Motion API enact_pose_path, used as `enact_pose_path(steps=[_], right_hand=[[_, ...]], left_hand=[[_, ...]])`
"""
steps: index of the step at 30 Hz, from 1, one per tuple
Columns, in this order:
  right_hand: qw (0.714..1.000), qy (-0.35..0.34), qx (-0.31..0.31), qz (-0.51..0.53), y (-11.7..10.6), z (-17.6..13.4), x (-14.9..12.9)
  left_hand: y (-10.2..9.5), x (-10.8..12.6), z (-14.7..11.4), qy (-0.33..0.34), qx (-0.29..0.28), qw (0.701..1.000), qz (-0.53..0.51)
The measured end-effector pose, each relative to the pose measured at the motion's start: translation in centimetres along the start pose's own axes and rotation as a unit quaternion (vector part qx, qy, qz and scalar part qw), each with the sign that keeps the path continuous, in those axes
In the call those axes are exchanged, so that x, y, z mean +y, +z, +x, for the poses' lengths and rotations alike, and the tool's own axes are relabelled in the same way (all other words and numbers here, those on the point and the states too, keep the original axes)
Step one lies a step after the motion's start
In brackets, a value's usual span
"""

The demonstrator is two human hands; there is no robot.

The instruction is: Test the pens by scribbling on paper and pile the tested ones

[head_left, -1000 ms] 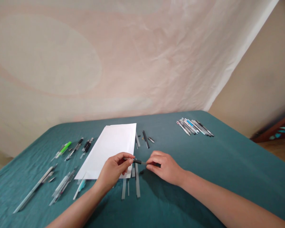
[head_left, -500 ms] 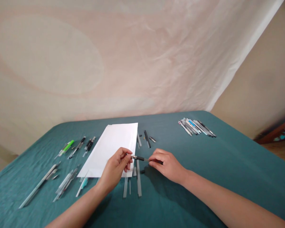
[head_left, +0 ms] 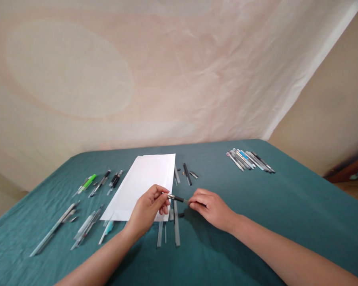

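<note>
Between my two hands a pen (head_left: pixel 178 198) with a dark grip and a silvery part is held nearly level, above the right edge of a white paper sheet (head_left: pixel 146 171). My left hand (head_left: pixel 150 204) is closed in a pinch on its silvery end. My right hand (head_left: pixel 207 204) pinches the thin end at the right; the fingertips hide what lies between them. Under the hands, clear pen tubes (head_left: pixel 176 230) stick out past the near edge of the paper. Just beyond the hands lie a black pen barrel (head_left: pixel 187 174) and a small metallic piece (head_left: pixel 194 174).
A row of assembled pens (head_left: pixel 250 160) lies at the back right of the green-covered table (head_left: pixel 286 222). To the left are a green pen (head_left: pixel 89 181), black pen parts (head_left: pixel 115 180), clear pen parts (head_left: pixel 88 228) and a long pale tube (head_left: pixel 53 229). A pale curtain (head_left: pixel 179 79) hangs behind.
The view has shifted slightly, so everything sits a little further right. Both hands keep their hold on the pen, with hardly any movement between them.
</note>
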State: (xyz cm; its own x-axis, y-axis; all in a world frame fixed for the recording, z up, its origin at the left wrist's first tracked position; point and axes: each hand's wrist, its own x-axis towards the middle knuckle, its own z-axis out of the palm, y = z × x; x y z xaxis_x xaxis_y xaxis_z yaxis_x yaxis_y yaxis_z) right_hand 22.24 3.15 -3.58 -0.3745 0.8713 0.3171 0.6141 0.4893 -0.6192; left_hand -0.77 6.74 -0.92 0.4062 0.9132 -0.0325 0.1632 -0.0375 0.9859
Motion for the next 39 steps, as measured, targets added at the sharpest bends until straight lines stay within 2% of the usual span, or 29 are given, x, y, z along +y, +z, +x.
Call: enact_pose_path(steps=[13,24,27,30,33,36,39], right_hand=[[0.994,-0.035,0.05,-0.089,0.1,-0.1,0.0],[0.999,-0.009,0.042,-0.024,0.2,0.0,-0.3],[0.999,0.005,0.038,-0.01,0.2,0.0,-0.2],[0.999,0.017,0.04,0.004,0.1,0.1,-0.1],[0.999,0.025,0.042,0.016,0.0,0.1,0.2],[0.998,0.032,0.044,0.026,0.0,0.1,0.4],[0.998,0.04,0.042,0.032,0.1,0.2,0.6]], left_hand=[[0.0,0.2,0.0,-0.012,-0.002,1.0,0.006],[-0.1,0.1,0.0,0.011,-0.02,1.0,0.008],[-0.2,0.5,0.1,0.02,-0.015,0.999,0.037],[-1.1,1.2,0.1,0.027,-0.005,0.992,0.124],[-2.7,2.3,-0.5,0.031,-0.04,0.958,0.283],[-4.0,3.0,-1.5,0.046,-0.118,0.887,0.445],[-4.5,3.0,-2.1,0.029,-0.151,0.822,0.548]])
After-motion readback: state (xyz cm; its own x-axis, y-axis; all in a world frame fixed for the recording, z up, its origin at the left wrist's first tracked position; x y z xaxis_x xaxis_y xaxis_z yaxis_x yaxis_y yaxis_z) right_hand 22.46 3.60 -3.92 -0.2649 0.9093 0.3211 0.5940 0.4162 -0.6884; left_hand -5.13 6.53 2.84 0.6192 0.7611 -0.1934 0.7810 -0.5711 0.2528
